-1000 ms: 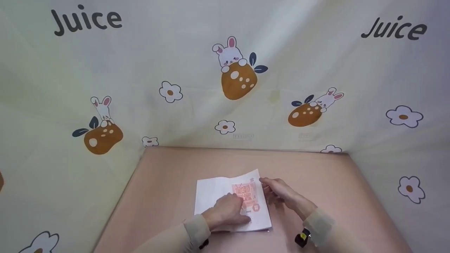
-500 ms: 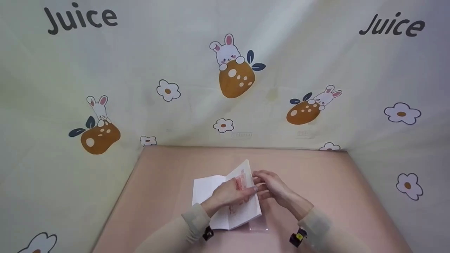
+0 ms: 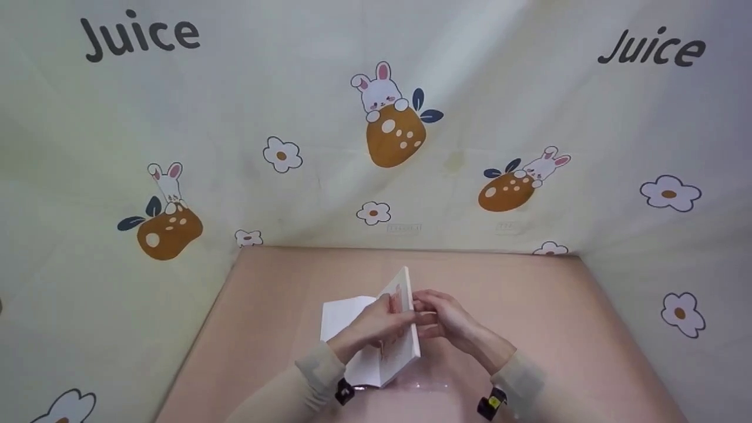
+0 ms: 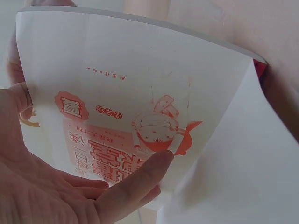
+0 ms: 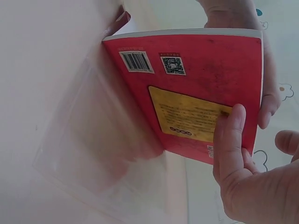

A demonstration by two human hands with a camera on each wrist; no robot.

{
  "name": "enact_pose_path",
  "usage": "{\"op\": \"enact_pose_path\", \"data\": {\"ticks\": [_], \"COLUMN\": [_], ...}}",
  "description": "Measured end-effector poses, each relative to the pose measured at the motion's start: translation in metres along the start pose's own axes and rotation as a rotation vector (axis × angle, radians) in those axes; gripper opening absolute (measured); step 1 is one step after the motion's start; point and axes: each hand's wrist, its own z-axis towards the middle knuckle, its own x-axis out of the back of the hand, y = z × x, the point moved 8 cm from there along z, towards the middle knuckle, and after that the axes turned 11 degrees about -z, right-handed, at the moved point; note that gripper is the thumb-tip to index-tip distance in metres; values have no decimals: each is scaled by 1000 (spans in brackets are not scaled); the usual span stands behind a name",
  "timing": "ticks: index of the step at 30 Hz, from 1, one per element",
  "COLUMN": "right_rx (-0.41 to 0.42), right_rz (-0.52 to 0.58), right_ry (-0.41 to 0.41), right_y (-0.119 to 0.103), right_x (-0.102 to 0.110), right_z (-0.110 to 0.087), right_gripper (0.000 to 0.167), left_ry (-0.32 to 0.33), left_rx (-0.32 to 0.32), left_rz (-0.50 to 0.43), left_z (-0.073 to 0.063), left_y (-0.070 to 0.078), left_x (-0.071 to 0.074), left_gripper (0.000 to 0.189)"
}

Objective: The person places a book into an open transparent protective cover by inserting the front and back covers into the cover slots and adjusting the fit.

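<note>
Pink table, lower centre: left hand and right hand, fingers unclenched, prop an open book, likely mid-turn, next needing support.

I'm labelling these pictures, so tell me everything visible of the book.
The book looks like a paperback: red outer cover with a yellow panel, barcode and QR code; inside, a white page printed in red. It lies open on the pink table, its thick page block raised steeply. The left hand touches the printed page; the fingers of the right hand touch the cover.
</note>
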Motion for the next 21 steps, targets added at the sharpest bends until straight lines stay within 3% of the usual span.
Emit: {"op": "enact_pose_path", "data": {"ticks": [5,9,13,21], "right_rx": [-13,-22,-18,-21], "right_rz": [3,1,-3,0], "right_ry": [-21,-31,-44,-49], "right_y": [4,4,3,4], "right_x": [-4,-7,-9,-13], "right_z": [0,0,0,1], "right_gripper": [40,38,42,49], "left_ry": [-17,-29,-31,-42], "left_rx": [-4,10,27,35], "left_rz": [-61,-98,-120,-161], "left_z": [-2,-3,-4,-6], "left_y": [-4,-7,-10,-12], "left_x": [2,4,6,9], "left_gripper": [65,78,88,88]}}
